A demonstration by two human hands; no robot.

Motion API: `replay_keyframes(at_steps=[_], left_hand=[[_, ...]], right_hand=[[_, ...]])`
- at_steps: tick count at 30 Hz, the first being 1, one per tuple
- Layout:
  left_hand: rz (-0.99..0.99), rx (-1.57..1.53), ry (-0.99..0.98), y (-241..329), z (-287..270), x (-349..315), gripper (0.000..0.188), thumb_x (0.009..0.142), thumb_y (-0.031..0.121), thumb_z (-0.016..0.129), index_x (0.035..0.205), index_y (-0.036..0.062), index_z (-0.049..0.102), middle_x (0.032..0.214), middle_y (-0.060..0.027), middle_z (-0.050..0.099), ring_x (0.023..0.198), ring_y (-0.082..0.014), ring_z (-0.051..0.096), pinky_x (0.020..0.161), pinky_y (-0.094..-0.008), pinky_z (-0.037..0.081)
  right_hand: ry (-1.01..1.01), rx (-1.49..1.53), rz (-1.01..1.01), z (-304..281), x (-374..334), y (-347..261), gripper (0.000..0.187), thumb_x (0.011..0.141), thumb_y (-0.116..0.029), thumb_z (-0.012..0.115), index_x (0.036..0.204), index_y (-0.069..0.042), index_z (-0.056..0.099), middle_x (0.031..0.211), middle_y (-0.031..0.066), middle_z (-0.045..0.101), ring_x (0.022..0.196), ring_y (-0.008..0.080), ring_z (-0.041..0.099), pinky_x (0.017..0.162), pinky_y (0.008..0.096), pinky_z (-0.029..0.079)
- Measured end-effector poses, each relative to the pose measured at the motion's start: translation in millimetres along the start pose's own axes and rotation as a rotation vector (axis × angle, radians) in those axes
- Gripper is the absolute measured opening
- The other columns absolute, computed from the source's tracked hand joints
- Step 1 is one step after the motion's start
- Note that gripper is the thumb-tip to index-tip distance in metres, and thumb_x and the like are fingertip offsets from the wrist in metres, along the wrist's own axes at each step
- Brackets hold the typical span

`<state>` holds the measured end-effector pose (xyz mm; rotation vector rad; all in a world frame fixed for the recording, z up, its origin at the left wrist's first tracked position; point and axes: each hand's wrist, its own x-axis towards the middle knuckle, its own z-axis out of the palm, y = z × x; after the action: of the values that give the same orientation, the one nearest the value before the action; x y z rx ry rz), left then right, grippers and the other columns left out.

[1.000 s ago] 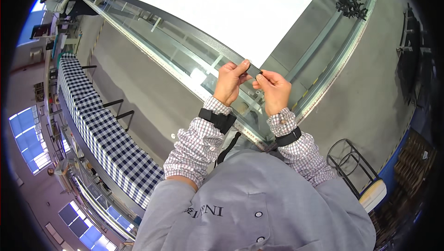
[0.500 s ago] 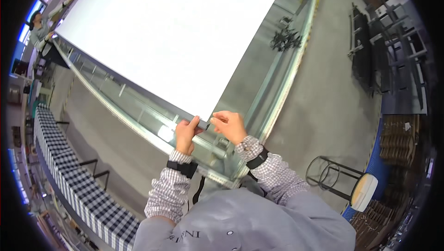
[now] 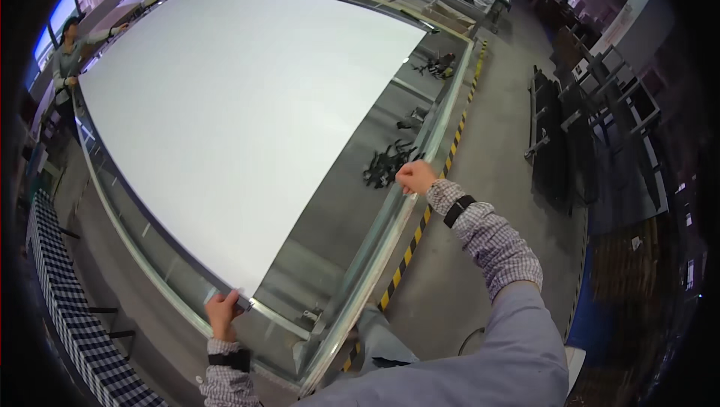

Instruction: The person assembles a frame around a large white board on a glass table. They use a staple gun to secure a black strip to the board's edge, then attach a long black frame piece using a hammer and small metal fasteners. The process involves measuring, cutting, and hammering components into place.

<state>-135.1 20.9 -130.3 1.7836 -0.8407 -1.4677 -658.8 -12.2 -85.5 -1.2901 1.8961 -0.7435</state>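
A large white sheet (image 3: 247, 114) lies stretched over a metal-framed table (image 3: 154, 272), with a dark bar (image 3: 161, 231) along its left edge. My left hand (image 3: 223, 313) is closed around the end of that bar, at the sheet's near corner. Out to the right, over the table's right rail, my right hand (image 3: 416, 177) has its fingers curled together. Whatever it may hold is hidden. Right beside it is a pile of black clip-like pieces (image 3: 386, 165), too small to make out well.
Another person (image 3: 69, 62) stands at the table's far left, arms reaching to the sheet. Farther along lies a second black cluster (image 3: 439, 66). Yellow-black tape (image 3: 409, 257) follows the right side. A checkered cloth-covered bench (image 3: 64, 317) stands left; dark racks (image 3: 555, 137) stand right.
My right hand has left the sheet's corner and moved right and forward to the black pile. My left hand still grips the corner. The view has swung, showing more of the table's far end.
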Motion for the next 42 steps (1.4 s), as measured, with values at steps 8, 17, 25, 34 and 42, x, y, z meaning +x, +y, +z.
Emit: replay_keyframes(at_steps=[8, 17, 25, 34, 42], left_hand=[[-0.098, 0.026, 0.026, 16.4, -2.8, 0.0, 0.017, 0.071, 0.008, 0.063, 0.083, -0.0003, 0.054, 0.071, -0.0085, 0.06, 0.052, -0.017, 0.057, 0.041, -0.0269, 0.045], [-0.062, -0.019, 0.117, 6.5, 15.0, 11.5, 0.017, 0.072, 0.007, 0.06, 0.082, -0.0047, 0.053, 0.07, -0.0082, 0.057, 0.056, -0.0198, 0.058, 0.047, -0.0325, 0.049], [0.115, 0.112, 0.395, -60.6, -39.8, 45.4, 0.04, 0.087, 0.032, 0.044, 0.082, -0.0071, 0.054, 0.071, -0.0084, 0.055, 0.062, -0.0171, 0.05, 0.055, -0.0317, 0.039], [-0.319, 0.165, 0.581, 12.2, 60.6, -2.0, 0.037, 0.086, 0.032, 0.047, 0.088, -0.004, 0.054, 0.074, -0.0054, 0.055, 0.069, -0.0163, 0.055, 0.059, -0.0318, 0.044], [-0.483, 0.254, 0.572, 68.9, 147.7, -21.7, 0.038, 0.086, 0.034, 0.048, 0.094, -0.0029, 0.051, 0.078, -0.0071, 0.055, 0.07, -0.0173, 0.054, 0.059, -0.031, 0.044]], right_hand=[[-0.333, -0.809, -0.071, -144.0, -6.2, 81.3, 0.026, 0.069, -0.021, 0.056, 0.086, -0.003, 0.064, 0.085, 0.0179, 0.062, 0.08, 0.032, 0.059, 0.076, 0.0391, 0.046], [-0.234, -1.132, 0.302, -268.3, 27.3, 86.1, 0.025, 0.07, -0.022, 0.06, 0.081, 0.0, 0.063, 0.08, 0.0169, 0.063, 0.075, 0.0277, 0.062, 0.067, 0.0378, 0.05], [-0.153, -1.141, 0.038, -311.8, 330.1, 87.9, 0.019, 0.073, -0.018, 0.058, 0.083, -0.003, 0.065, 0.086, 0.0144, 0.062, 0.08, 0.0291, 0.059, 0.074, 0.0398, 0.048], [0.634, -0.855, 0.029, -376.2, 615.3, 110.6, 0.024, 0.085, -0.016, 0.043, 0.101, -0.004, 0.054, 0.101, 0.0155, 0.056, 0.097, 0.0306, 0.051, 0.087, 0.0391, 0.038], [0.481, -0.899, 0.417, -387.6, 686.5, 115.9, 0.034, 0.086, -0.022, 0.042, 0.118, -0.01, 0.046, 0.12, 0.0151, 0.046, 0.115, 0.0277, 0.04, 0.093, 0.0462, 0.028]])
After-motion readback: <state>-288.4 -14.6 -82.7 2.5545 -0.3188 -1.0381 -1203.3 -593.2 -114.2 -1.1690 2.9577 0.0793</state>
